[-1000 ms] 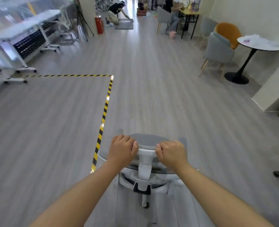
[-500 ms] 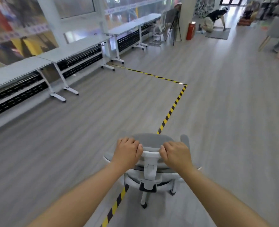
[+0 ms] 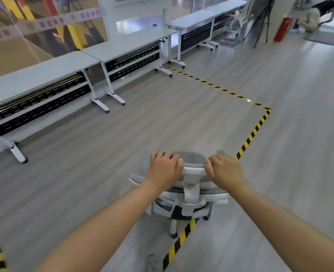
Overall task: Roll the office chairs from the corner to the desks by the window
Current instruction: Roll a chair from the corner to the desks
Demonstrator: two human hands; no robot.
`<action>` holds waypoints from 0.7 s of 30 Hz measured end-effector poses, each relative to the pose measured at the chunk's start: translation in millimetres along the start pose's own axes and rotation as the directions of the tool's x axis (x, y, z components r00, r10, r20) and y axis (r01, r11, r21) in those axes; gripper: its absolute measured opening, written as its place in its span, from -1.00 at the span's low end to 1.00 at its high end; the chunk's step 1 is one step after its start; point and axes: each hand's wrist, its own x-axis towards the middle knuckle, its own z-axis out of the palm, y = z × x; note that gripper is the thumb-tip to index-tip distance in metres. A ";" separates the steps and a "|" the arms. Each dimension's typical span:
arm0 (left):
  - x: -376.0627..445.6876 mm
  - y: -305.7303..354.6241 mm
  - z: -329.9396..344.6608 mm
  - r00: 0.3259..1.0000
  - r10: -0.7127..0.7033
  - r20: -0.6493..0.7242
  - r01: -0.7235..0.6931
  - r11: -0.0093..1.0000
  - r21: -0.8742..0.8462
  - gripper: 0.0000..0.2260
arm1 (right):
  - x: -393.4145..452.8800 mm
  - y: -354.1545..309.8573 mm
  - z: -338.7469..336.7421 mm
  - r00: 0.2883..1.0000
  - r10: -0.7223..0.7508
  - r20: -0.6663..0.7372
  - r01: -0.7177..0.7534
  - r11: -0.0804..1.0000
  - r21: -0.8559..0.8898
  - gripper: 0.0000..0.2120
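We have the left hand (image 3: 165, 168) and right hand (image 3: 226, 171) on the top of the office chair (image 3: 189, 193) backrest, fingers (image 3: 160, 156) clamped over its rim. Chair's base sits astride the yellow-black floor tape (image 3: 248, 138). Beyond the tape, well apart from the chair, the desks (image 3: 44, 69) line the window (image 3: 34, 26).

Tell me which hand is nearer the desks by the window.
Left. The left hand grips the chair top on the side toward the desks, which run along the left. The right hand grips the same top edge farther right, next to the striped floor tape.
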 end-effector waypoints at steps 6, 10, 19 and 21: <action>81.7 -98.7 9.5 1.000 -0.004 -0.016 0.004 1.000 0.007 -0.66 | 108.2 -25.4 68.6 1.000 0.011 0.017 -0.012 0.997 0.083 -0.59; 137.3 -162.6 20.6 0.999 0.020 -0.047 -0.018 0.999 0.039 -0.70 | 177.4 -34.3 113.3 1.000 -0.018 -0.015 0.020 0.995 0.101 -0.60; 297.5 -287.1 49.3 0.998 -0.061 -0.026 0.062 0.997 0.047 -0.66 | 365.3 -38.6 215.5 0.996 0.010 -0.084 0.002 0.991 0.135 -0.66; 328.7 -309.5 53.5 0.999 -0.046 0.005 0.046 0.998 0.032 -0.65 | 400.5 -37.3 232.1 0.995 -0.017 -0.095 0.030 0.991 0.132 -0.68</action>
